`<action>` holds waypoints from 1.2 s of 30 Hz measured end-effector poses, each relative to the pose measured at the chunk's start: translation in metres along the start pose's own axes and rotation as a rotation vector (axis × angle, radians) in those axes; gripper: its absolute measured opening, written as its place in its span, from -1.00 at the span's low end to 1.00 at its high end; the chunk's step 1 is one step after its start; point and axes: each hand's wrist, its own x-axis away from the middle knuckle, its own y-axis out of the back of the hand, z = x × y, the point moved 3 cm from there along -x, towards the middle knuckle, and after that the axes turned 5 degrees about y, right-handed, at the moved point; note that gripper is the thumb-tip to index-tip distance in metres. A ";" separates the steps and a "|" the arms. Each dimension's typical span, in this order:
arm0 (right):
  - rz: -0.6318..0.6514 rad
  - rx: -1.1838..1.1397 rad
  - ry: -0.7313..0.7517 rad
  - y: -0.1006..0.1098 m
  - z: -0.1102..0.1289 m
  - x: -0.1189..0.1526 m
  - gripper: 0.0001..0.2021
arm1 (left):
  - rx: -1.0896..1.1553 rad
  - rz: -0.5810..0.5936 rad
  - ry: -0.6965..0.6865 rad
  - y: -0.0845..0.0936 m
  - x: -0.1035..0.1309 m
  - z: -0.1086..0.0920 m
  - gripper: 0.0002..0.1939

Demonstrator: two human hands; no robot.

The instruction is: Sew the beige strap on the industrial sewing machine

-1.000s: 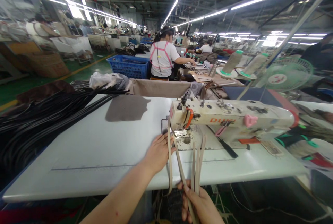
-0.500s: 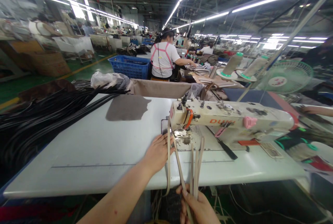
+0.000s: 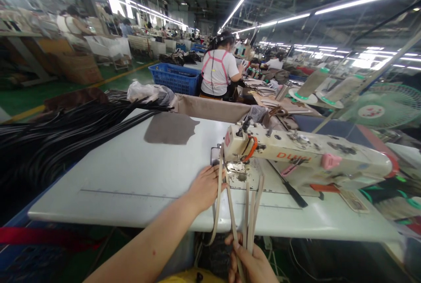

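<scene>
Both hands work beige straps (image 3: 250, 213) at a sewing machine (image 3: 305, 156): the left hand (image 3: 204, 186) lies flat and open on the white surface (image 3: 131, 178), fingertips touching one strap just before the needle, while the right hand (image 3: 253, 263), below the surface's near edge, is closed around the hanging strap ends. Black cords (image 3: 55, 138) pile up on the left side. Beyond, a person in a white shirt (image 3: 219, 70) sits by a blue crate (image 3: 176, 78) in a long factory hall under strip lights.

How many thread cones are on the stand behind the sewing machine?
2: one thread cone at left, the other cone just right of it, both upright behind the sewing machine. Others may be hidden.
</scene>
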 end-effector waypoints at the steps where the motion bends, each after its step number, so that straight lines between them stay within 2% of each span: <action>1: -0.008 0.002 -0.001 0.000 0.000 0.001 -0.21 | 0.001 0.002 0.001 0.000 0.000 0.000 -0.57; 9: -0.033 0.001 -0.024 0.001 0.004 0.005 -0.19 | 0.007 -0.006 -0.013 0.000 -0.001 -0.001 -0.57; 14: -0.012 -0.002 -0.044 -0.002 0.007 0.017 -0.22 | 0.014 0.022 -0.012 -0.001 -0.001 0.000 -0.57; 22: -0.124 0.144 0.050 0.007 0.024 0.032 -0.25 | 0.043 0.012 -0.005 0.003 -0.001 -0.002 -0.59; 30: -0.263 0.069 0.145 -0.001 0.054 0.036 -0.23 | 0.016 0.032 0.006 0.000 0.000 -0.001 -0.54; 33: -0.247 0.030 0.211 -0.004 0.058 0.036 -0.32 | 0.011 0.029 -0.005 0.001 -0.001 -0.002 -0.55; 36: -0.213 0.023 0.200 -0.002 0.051 0.029 -0.34 | 0.001 0.026 -0.004 0.003 -0.001 -0.002 -0.54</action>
